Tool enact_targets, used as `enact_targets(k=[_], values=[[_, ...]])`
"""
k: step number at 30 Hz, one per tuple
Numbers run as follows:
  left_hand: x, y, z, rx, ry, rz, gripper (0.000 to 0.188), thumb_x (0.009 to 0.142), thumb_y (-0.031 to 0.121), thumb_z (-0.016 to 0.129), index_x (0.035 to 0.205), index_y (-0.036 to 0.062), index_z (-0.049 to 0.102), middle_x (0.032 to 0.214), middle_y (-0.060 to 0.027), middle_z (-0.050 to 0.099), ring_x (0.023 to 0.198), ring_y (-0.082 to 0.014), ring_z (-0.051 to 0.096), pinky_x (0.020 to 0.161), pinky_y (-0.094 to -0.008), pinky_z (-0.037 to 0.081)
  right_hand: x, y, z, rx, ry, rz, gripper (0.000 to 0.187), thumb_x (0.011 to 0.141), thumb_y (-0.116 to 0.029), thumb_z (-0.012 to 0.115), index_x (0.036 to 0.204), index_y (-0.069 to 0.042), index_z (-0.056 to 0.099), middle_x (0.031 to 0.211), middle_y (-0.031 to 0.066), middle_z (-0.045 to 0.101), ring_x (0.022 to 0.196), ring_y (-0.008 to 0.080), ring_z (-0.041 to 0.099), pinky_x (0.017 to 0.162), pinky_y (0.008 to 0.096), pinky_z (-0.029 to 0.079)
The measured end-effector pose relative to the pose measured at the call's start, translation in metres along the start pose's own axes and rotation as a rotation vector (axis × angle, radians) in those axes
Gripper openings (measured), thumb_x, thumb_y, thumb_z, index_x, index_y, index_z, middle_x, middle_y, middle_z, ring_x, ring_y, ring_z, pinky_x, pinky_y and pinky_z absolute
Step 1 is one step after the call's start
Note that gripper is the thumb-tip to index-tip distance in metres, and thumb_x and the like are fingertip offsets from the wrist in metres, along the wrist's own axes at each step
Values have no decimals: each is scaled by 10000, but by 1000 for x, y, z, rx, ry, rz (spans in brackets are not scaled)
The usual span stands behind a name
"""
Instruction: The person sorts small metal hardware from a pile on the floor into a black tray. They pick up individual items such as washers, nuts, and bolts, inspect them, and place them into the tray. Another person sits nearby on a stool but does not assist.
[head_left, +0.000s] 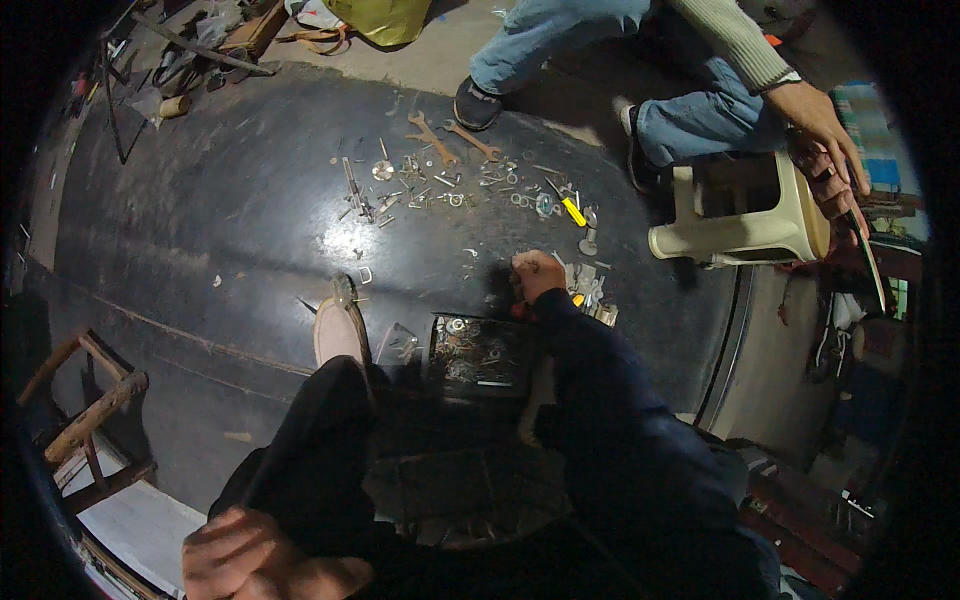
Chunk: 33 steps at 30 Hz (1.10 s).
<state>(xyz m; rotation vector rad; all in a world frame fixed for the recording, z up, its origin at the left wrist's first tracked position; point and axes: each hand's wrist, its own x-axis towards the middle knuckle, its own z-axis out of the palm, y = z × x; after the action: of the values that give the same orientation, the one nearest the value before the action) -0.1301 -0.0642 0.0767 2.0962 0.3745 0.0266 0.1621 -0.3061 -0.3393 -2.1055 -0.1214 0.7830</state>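
My right hand (pixel 538 275) reaches over the dark mat, just beyond a black tray (pixel 433 350) of small metal parts. Its fingers are bent inward, and whatever they may hold is hidden beneath them. To its right lie small flat metal pieces (pixel 592 284). Low at the left, by my leg, my left hand (pixel 235 560) is curled closed; the inside of its grip does not show. Beyond the right hand are loose screws and bolts (pixel 410 185), rusty open-ended wrenches (pixel 433 138) and a yellow-handled tool (pixel 573 211).
Across from me sits a person in jeans (pixel 700 120), hands around a thin flat object (pixel 872 265). A cream plastic stool (pixel 735 238) stands on its side at the right. A wooden frame (pixel 95 425) is at the left, and a clear plastic bag (pixel 398 343) lies beside the tray.
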Motion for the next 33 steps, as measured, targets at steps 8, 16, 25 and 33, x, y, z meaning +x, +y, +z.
enact_targets(k=[8,16,25,33], values=[[10,-10,2,-56,-53,-4,134,872,68,594,862,-43,667,859,-196,700,761,-378,668,744,-434,523,23,14,31,-640,8,-187,208,850,-275,674,939,-86,678,925,156,693,895,365,661,804,459,521],[13,-16,2,24,-69,-76,164,897,85,589,874,-32,701,922,-195,717,794,-362,685,754,-413,533,51,24,66,-590,26,-177,163,828,-243,672,903,-99,674,944,156,699,933,361,662,831,462,521],[23,-16,3,-3,-138,-39,140,901,85,600,915,-20,691,890,-171,712,755,-350,674,732,-408,533,61,10,75,-875,-79,-131,266,784,-233,661,927,-13,711,975,216,698,932,380,682,795,468,547],[16,-1,12,65,-70,-26,134,910,48,575,904,-33,682,877,-183,705,734,-343,664,681,-402,524,33,25,36,-249,83,-15,356,758,-257,719,1020,-25,651,926,187,698,843,351,678,760,423,548]])
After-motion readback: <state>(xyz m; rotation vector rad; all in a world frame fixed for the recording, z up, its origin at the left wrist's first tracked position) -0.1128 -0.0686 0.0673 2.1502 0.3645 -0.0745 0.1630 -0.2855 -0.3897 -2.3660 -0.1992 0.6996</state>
